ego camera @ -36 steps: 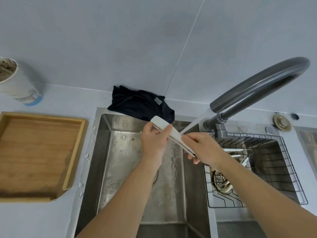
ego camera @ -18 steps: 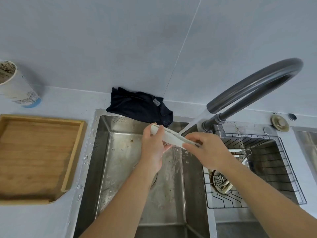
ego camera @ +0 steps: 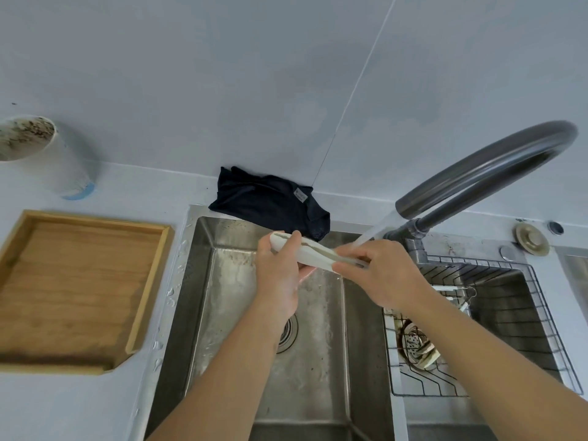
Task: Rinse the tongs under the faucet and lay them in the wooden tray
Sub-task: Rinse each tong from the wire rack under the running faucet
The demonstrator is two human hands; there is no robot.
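The white tongs lie almost level over the steel sink, their two arms close together. My left hand grips the tongs near their left end. My right hand holds their right end, where the stream of water from the dark grey faucet lands. The wooden tray sits on the counter left of the sink with nothing in it.
A black cloth lies on the sink's back edge. A stained white cup stands behind the tray. A wire rack fills the right basin, with a strainer inside. Water drops dot the counter between tray and sink.
The tongs have tilted from slanting to almost level and turned so the gap between their arms faces up. Both hands stayed on them under the stream.
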